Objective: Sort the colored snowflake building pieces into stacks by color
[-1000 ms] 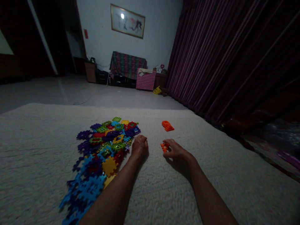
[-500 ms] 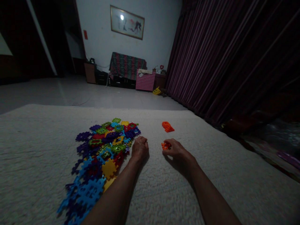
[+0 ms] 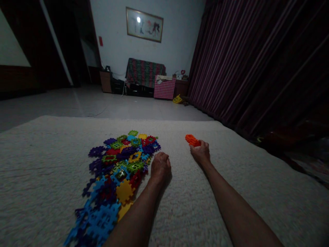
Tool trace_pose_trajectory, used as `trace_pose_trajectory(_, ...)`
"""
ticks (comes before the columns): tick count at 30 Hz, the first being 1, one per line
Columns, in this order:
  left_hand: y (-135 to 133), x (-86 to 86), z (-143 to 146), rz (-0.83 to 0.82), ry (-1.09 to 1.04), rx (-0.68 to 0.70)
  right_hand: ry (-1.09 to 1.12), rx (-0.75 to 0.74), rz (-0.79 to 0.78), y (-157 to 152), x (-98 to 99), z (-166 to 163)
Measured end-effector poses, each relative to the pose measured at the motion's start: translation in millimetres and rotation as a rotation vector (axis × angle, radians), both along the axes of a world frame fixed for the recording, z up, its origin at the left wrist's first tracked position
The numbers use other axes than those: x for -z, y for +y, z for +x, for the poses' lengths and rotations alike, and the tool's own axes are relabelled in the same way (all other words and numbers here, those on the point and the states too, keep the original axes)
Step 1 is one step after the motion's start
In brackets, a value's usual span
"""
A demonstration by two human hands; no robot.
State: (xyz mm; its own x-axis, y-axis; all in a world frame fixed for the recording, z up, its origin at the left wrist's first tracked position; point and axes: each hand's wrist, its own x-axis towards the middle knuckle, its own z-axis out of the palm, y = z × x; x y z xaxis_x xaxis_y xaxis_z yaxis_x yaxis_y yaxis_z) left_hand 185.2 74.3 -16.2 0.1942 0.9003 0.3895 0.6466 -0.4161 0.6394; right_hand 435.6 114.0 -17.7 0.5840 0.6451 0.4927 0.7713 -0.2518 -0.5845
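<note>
Right hand (image 3: 200, 151) pinches the near end of the orange notched tiles (image 3: 191, 139) on the pale cover (image 3: 185, 206), presumably for steadiness; left hand (image 3: 161, 168) rests closed (contents, if any, indeterminable) beside the mixed-colour tiles (image 3: 124, 191).

Left of and beyond the colourful heap (image 3: 119, 169), the pale blanket (image 3: 180, 202) lies open. Just right of the heap, the left hand (image 3: 161, 166) blocks the way and its forearm crosses the near edge. Farther right runs a bare lane, bounded by the right hand (image 3: 201, 152) and orange pieces (image 3: 191, 139).
</note>
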Motion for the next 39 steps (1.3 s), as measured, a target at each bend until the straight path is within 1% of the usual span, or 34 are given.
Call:
trace_pose_trajectory(7, 1.0, 2.2, -0.1, 0.035, 0.003, 0.003, -0.064, 0.005, -0.005, 8.0, 3.7, 4.1)
trace_pose_trajectory(14, 1.8, 3.6, -0.6, 0.040, -0.002, 0.012, -0.071, -0.013, -0.042, 9.8, 7.2, 6.4)
trace_pose_trajectory(19, 2.5, 6.6, -0.2, 0.061, -0.008, 0.007, -0.029, 0.033, -0.098, 7.5, 1.7, 3.3)
trace_pose_trajectory(23, 2.0, 8.1, 0.4, 0.071, -0.030, -0.001, -0.015, 0.031, -0.134, 3.4, -5.6, -2.2)
trace_pose_trajectory(29, 4.1, 12.2, 0.8, 0.080, -0.053, -0.002, 0.054, 0.078, -0.109, -9.4, -12.7, -10.9)
trace_pose_trajectory(32, 5.6, 11.1, -0.2, 0.079, -0.047, -0.002, 0.075, 0.107, -0.107, -22.4, -12.8, -19.2)
trace_pose_trajectory(34, 5.6, 7.5, -0.7, 0.052, -0.022, 0.003, 0.089, 0.106, -0.128, -32.5, -12.2, -29.9)
trace_pose_trajectory(36, 3.8, 2.6, -1.0, 0.001, 0.030, 0.012, 0.110, 0.074, -0.155, -42.0, -11.2, -45.7)
trace_pose_trajectory(39, -3.2, -3.9, -2.1, -0.052, 0.130, 0.025, 0.125, -0.042, -0.173, -53.0, -7.9, -75.0)
